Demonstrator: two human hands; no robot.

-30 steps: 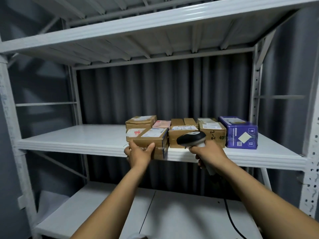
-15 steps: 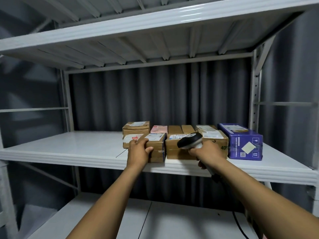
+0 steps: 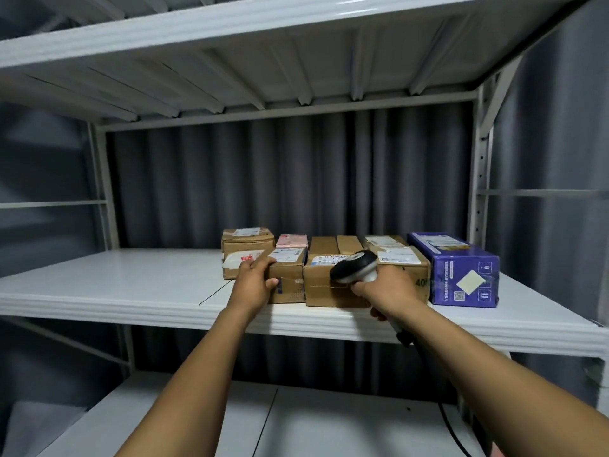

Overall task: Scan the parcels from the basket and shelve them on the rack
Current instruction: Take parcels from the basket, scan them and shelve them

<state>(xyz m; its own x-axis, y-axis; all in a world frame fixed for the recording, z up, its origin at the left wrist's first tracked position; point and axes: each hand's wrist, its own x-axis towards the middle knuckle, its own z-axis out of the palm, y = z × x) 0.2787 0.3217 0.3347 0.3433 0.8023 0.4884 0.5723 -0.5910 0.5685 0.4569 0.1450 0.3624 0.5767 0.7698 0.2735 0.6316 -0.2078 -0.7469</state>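
A small brown cardboard parcel with a white label stands on the middle shelf of the white rack, in a row of parcels. My left hand grips its near left corner, fingers over the top and thumb on the front face. My right hand holds a black and white barcode scanner by its handle, in front of the neighbouring brown box. The scanner's cable hangs down past the lower shelf. The basket is out of view.
More parcels sit in the row: a brown box and a pink packet behind, a brown box to the right, and a blue box at the far right. Left of the parcels the shelf is bare. A lower shelf lies below.
My left hand has pushed the small brown parcel from the shelf's front edge further in, beside the neighbouring box. My right hand with the scanner has come in closer to the shelf.
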